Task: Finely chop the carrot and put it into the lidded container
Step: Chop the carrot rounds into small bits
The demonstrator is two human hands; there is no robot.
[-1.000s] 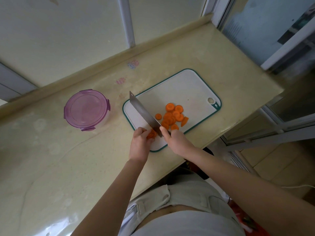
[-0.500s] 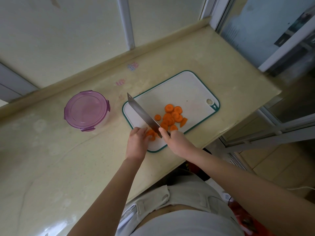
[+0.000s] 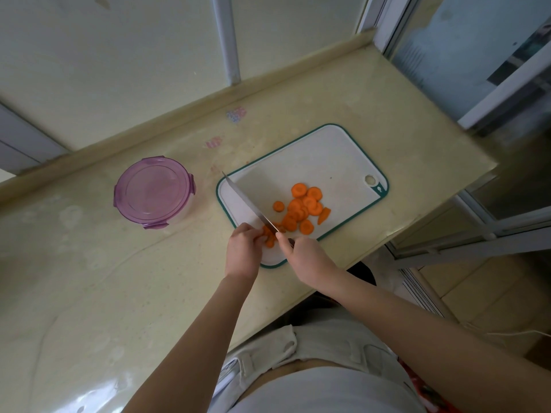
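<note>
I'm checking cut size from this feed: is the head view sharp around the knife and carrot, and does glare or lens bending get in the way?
Head view: the knife and carrot slices read fairly sharp, light soft with faint shadows; glare sits on the counter near bottom left; the wide lens bows the counter's edges; the left hand hides part of the carrot being cut.

Cutting board (image 3: 328, 162) w/ teal rim. R hand (image 3: 307, 254) at board's near corner grips knife (image 3: 247, 201), blade angled across board's left part. L hand (image 3: 243, 248) at board's near-left edge, fingers curled on carrot stub (image 3: 269, 237). Carrot slices (image 3: 301, 207) piled mid-board. Purple-lidded container (image 3: 153, 192) left of board, apart, lid on.
</note>
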